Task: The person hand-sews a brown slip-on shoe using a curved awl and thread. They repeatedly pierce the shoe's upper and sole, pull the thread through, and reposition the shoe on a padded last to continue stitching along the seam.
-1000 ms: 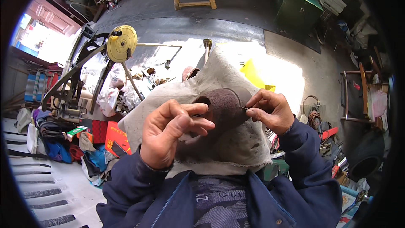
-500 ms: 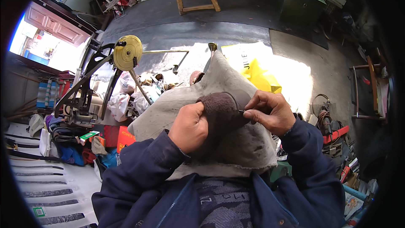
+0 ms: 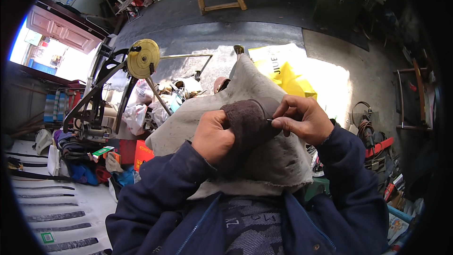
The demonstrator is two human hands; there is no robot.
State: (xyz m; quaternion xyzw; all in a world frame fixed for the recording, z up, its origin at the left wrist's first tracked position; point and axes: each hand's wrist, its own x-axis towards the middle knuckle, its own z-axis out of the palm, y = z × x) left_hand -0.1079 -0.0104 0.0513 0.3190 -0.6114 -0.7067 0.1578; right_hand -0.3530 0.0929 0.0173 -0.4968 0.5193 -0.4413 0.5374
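My left hand (image 3: 213, 134) is closed round a dark brown shoe (image 3: 245, 122) with a fuzzy, fleece-like edge and a smooth brown part at its far right side. Thumb and forefinger of my right hand (image 3: 304, 120) pinch a thin needle (image 3: 269, 120), its tip against or very near the seam where fuzzy and smooth parts meet. Any thread is too fine to make out. Beneath the shoe, a stained pale cloth (image 3: 188, 113) covers my lap.
At left stands a black hand-cranked machine with a yellow wheel (image 3: 143, 59). A yellow bag (image 3: 292, 78) lies beyond the cloth. Plastic bags (image 3: 136, 117) and clutter fill the left floor, and tools with a red bar (image 3: 380, 147) lie at right. A wooden stool (image 3: 222, 6) stands far ahead.
The view has shifted slightly. Both hands keep their grip on the shoe and needle; the right hand has turned a little, and more of the needle shows against the shoe.
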